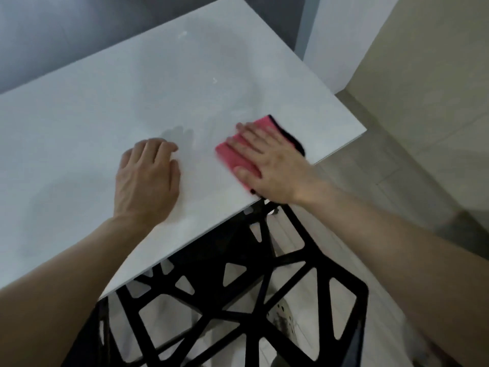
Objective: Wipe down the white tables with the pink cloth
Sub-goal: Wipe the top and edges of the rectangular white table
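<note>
A white table (105,123) fills the upper left of the head view, its near edge running diagonally. My right hand (267,162) lies flat on a folded pink cloth (232,154) with a dark edge, pressing it to the tabletop close to the near edge and the right corner. My left hand (148,178) rests on the bare tabletop a hand's width to the left of the cloth, fingers curled down and holding nothing. Most of the cloth is hidden under my right hand.
A black chair (238,308) with an open lattice seat stands tucked under the table's near edge, below my arms. Pale floor tiles (397,181) and a beige wall (436,62) lie to the right. A few small white marks (214,80) dot the tabletop.
</note>
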A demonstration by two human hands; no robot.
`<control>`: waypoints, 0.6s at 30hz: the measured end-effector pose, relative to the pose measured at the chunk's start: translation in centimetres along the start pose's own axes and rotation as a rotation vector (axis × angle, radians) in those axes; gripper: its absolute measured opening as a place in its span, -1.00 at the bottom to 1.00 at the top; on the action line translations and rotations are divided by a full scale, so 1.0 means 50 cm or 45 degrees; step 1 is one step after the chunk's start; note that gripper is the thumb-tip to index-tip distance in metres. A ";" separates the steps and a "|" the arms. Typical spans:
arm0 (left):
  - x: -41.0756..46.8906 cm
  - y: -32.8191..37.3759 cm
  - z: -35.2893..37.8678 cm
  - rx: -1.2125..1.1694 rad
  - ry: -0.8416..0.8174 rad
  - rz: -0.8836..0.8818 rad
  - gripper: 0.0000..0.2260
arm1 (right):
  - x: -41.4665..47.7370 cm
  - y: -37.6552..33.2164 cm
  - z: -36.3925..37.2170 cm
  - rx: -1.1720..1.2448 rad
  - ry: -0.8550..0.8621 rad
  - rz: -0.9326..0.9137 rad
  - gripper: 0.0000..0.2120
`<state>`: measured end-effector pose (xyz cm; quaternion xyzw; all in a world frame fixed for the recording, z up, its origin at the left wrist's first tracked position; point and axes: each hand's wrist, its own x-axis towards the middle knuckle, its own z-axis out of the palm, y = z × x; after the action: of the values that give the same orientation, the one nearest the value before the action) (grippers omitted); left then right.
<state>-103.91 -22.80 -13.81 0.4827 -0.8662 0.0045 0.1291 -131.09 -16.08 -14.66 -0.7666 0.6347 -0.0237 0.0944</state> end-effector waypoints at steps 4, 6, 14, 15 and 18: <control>0.080 -0.015 0.040 0.025 -0.016 -0.019 -0.66 | 0.049 0.159 -0.040 0.010 0.194 0.837 -0.34; 0.094 -0.032 0.060 0.054 -0.022 0.016 -0.65 | 0.128 0.062 -0.017 -0.015 0.250 0.856 -0.36; 0.085 -0.043 0.075 -0.070 0.031 -0.034 -0.64 | 0.013 0.137 -0.019 0.011 0.085 0.162 -0.34; 0.086 -0.043 0.075 -0.077 0.032 -0.043 -0.64 | 0.036 0.190 -0.038 -0.012 0.119 0.360 -0.34; 0.083 -0.046 0.081 -0.092 0.032 -0.054 -0.63 | 0.183 0.179 -0.057 -0.012 0.220 0.829 -0.37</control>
<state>-104.94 -28.02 -17.04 0.4957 -0.8538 -0.0234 0.1571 -138.42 -26.94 -14.17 -0.5192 0.8520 -0.0543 0.0392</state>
